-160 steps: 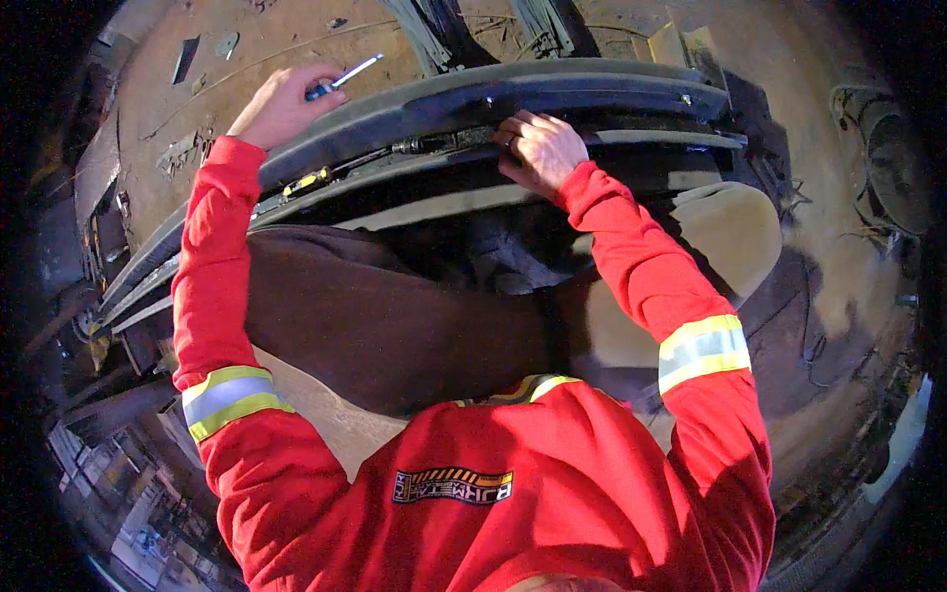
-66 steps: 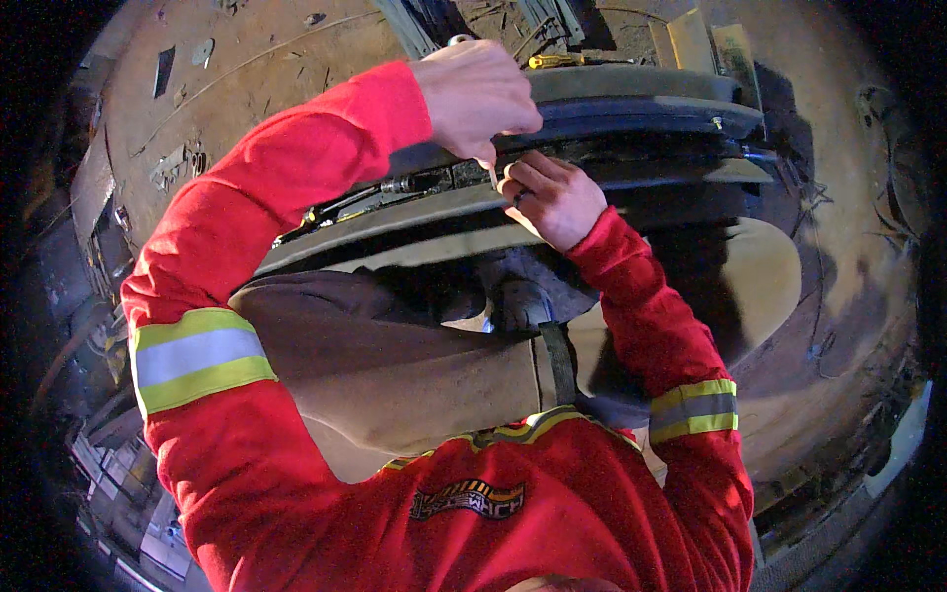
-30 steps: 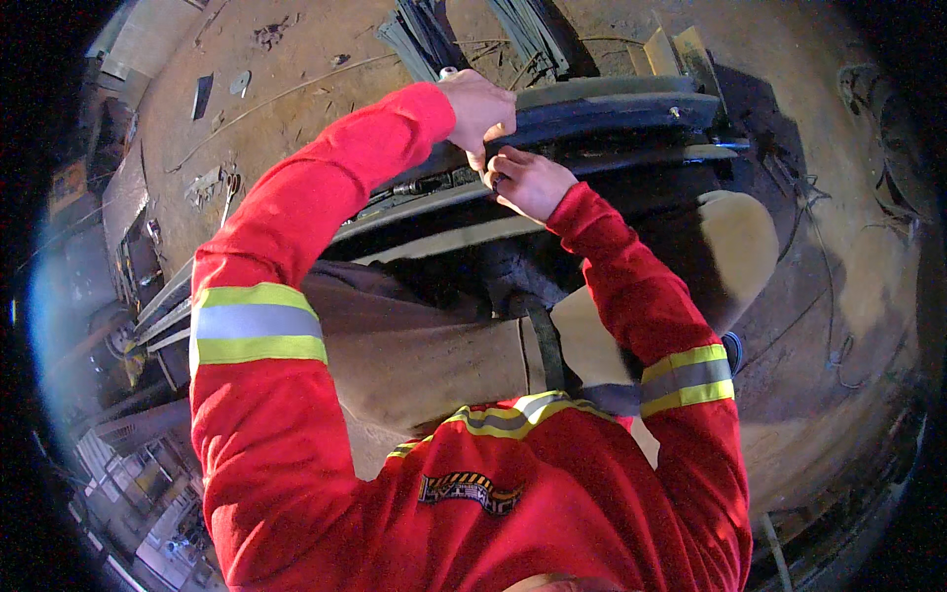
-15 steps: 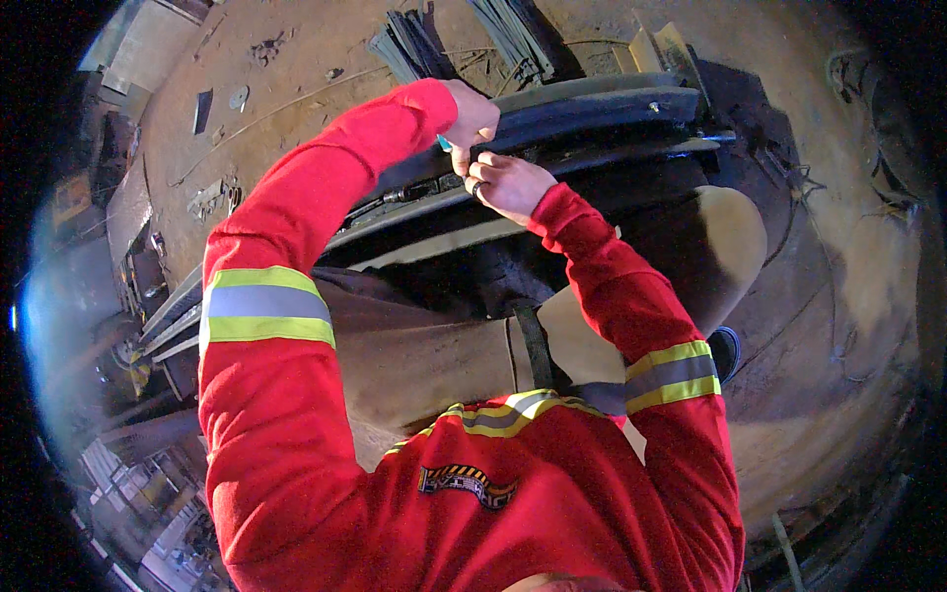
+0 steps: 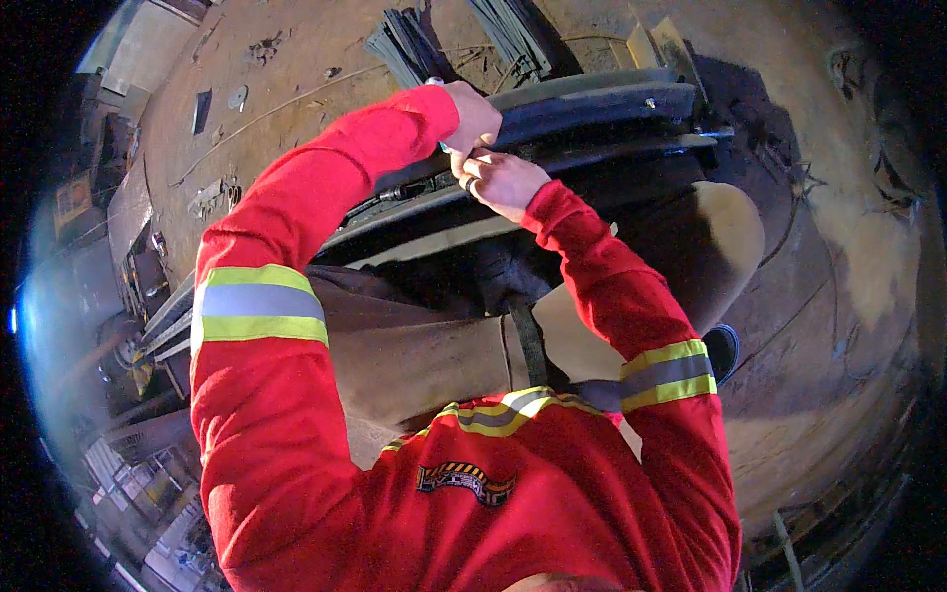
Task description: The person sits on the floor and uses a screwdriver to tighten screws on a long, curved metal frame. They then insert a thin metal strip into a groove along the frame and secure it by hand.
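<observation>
Here's a gritty brown floor (image 5: 276, 69), and across it sweeps a long, smooth, dark bowed beam (image 5: 592, 111), with 2 bundles of flat, stiff strips (image 5: 513, 39) lying just beyond it. Over the beam, the left hand (image 5: 473, 116) is curled round a slim tool (image 5: 445, 148), mostly hidden, a teal bit peeking out, while the right hand (image 5: 508, 185) bunches its fingers, grip contents impossible to tell! Seconds ago the left was further left along the beam, well apart; now the 2 meet.

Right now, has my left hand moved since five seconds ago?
Yes, rightward: your left hand, earlier left of the left bundle of strips, is now to its lower right.
</observation>
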### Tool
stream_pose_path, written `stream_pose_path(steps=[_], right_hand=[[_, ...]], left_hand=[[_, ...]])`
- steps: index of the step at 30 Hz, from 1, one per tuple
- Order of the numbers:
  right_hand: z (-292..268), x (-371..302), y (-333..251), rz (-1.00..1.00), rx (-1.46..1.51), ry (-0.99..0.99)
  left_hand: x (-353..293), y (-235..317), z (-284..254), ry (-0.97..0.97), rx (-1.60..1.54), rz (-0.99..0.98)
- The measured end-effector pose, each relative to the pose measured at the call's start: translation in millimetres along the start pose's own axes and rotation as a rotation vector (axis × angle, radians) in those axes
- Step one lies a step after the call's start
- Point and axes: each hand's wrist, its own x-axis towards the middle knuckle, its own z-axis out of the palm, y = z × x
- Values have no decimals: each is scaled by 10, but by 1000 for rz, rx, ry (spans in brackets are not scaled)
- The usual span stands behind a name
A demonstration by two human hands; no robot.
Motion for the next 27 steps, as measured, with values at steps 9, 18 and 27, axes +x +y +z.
stream_pose_path(steps=[9, 18, 27], right_hand=[[10, 4, -30, 92, 53, -48], [-321, 10, -279, 208, -79, 221], [374, -156, -902, 1372, 928, 420]], left_hand=[[-294, 115, 93, 344, 38, -24], [-528, -276, 787, 711, -1190, -174], [-446, -308, 954, 954, -1328, -167]])
